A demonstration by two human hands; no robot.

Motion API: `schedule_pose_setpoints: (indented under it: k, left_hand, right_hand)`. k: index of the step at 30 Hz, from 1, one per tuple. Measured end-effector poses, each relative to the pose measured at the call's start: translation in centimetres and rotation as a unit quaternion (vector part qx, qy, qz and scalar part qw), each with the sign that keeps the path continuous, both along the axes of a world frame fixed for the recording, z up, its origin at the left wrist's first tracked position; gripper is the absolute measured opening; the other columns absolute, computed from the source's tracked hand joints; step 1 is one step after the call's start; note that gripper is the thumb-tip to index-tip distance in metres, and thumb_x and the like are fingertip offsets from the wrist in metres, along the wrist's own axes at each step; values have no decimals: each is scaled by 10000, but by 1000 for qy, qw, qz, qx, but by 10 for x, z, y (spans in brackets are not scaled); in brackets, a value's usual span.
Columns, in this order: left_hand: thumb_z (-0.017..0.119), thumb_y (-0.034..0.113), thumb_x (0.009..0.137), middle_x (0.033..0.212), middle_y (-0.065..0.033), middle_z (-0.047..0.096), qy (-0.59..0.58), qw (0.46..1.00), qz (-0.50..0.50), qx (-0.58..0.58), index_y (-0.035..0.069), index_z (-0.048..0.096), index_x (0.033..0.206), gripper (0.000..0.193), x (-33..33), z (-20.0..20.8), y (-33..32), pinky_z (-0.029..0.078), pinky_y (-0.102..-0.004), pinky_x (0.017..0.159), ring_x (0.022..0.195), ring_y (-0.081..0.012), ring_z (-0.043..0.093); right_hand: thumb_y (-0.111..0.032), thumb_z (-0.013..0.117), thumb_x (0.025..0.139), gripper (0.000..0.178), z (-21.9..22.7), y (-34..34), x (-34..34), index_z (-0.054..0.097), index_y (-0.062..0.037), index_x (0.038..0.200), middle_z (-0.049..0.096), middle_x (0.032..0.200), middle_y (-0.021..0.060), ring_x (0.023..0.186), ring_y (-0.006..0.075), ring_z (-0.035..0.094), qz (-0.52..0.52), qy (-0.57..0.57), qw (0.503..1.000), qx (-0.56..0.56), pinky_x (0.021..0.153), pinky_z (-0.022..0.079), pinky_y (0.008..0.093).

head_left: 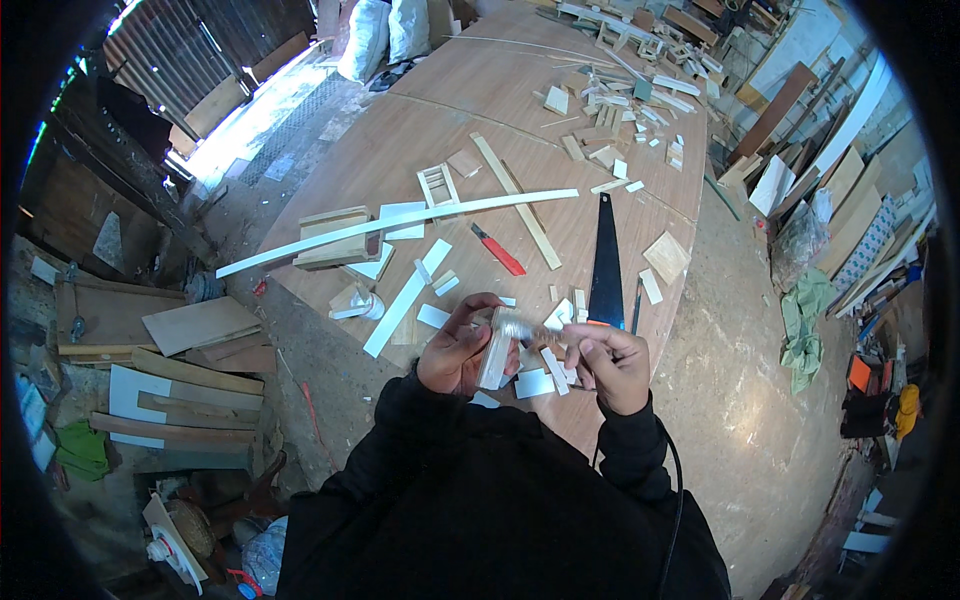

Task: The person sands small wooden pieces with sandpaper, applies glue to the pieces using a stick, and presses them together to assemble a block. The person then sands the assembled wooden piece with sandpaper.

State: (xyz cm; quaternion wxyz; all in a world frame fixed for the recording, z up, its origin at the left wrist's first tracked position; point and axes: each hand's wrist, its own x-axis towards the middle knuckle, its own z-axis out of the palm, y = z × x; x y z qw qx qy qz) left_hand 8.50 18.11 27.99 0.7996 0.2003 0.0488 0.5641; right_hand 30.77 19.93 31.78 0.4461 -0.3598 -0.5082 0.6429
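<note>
My left hand (455, 350) is closed around a small wooden block (494, 362), held tilted above the table's near edge. My right hand (613, 368) pinches what looks like a small brush (558, 316), its pale, blurred end against the upper part of the block. Beneath and between my hands lie several white and wooden offcuts (534, 384). Just beyond my right hand rests a handsaw (605, 262) with a dark blade. Left of my left hand stands a small jar (371, 306). A red utility knife (498, 250) lies farther off.
A long white strip (400, 232) crosses the wooden table (350, 170) over a wooden box (335, 238). Near it lie a small wooden frame (437, 186) and a wooden strip (517, 201). Scrap wood (620, 100) covers the far right. Boards (200, 325) are stacked at left.
</note>
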Motion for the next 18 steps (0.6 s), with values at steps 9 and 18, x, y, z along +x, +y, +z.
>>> schedule_pose_setpoints:
  k: [9, 18]
  left_hand:
    - [514, 228, 943, 890, -113, 496, 103, 995, 10, -17, 142, 418, 1258, 340, 0, 5, -4, 434, -375, 684, 796, -221, 503]
    - [504, 145, 942, 974, -174, 544, 33, 999, 16, -13, 59, 380, 1285, 375, 0, -1, -3, 489, -407, 759, 859, -260, 586]
  right_hand:
    - [-67, 516, 919, 218, -4, 1, -2, 634, 56, 1055, 629, 715, 100, 453, 55, 444, 11, -15, 1000, 5, 440, 356, 184]
    - [-43, 518, 914, 235, 2, 0, 5, 641, 23, 1103, 650, 743, 59, 499, 35, 455, 104, -53, 993, -5, 474, 362, 176]
